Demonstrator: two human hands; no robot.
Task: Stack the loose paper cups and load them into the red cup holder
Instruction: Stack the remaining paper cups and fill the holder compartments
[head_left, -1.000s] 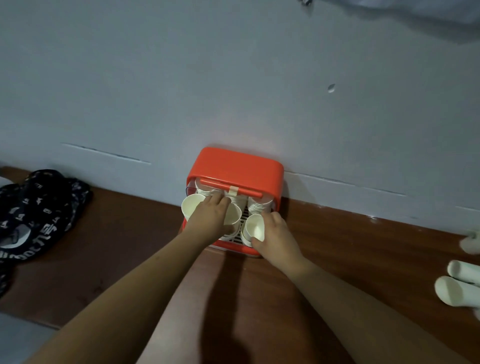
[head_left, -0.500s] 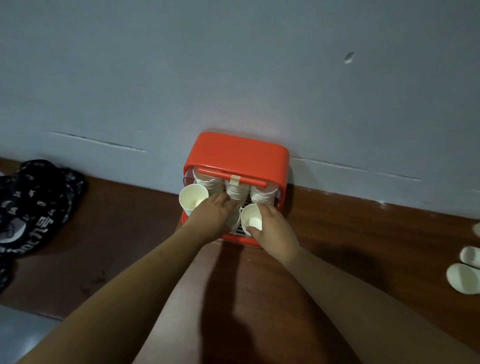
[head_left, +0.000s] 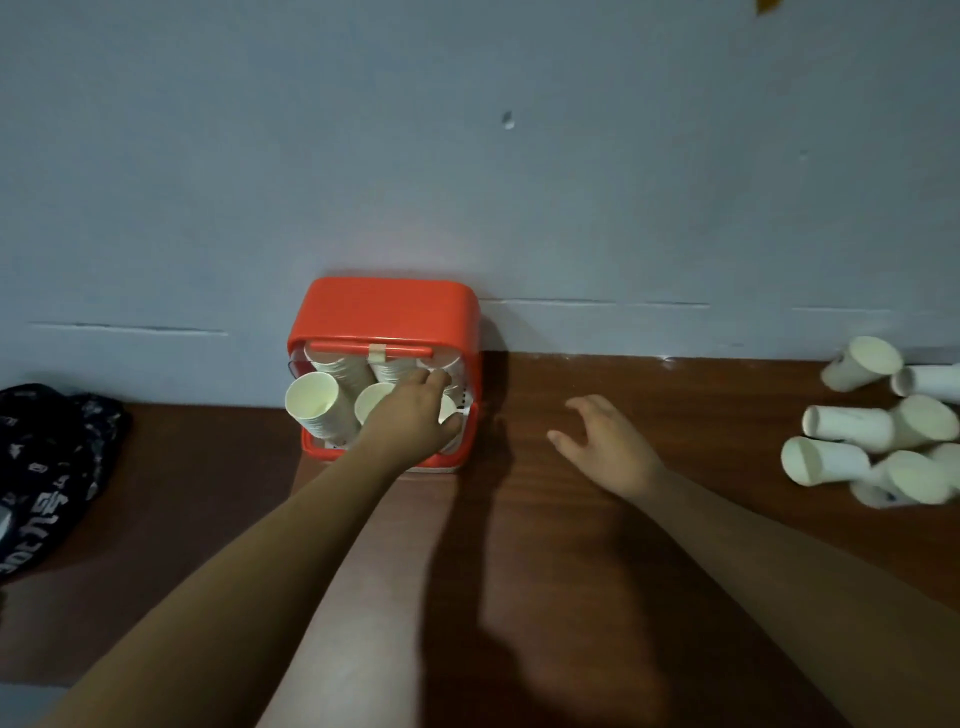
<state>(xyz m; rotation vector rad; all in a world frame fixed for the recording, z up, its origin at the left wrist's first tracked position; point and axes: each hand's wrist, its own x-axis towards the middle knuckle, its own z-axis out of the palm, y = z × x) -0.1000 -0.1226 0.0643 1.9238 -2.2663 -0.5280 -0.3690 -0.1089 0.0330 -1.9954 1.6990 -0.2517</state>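
My left hand (head_left: 415, 421) lies over the red cup holder (head_left: 384, 312), where cup stacks (head_left: 317, 405) stand packed close under and left of my fingers. The holder's red top and the grey wall (head_left: 467, 156) close off the way just beyond the fingertips. Around my right hand (head_left: 610, 452) the wooden tabletop (head_left: 519, 545) lies open to its spread fingers, a heap of loose paper cups (head_left: 852, 431) blocks the way well off to their right, and a dark printed cloth (head_left: 47, 467) lies far left of my left fingers.

Wooden table (head_left: 571, 545): red cup holder (head_left: 384, 312), loose cups (head_left: 878, 447), dark cloth (head_left: 47, 467).
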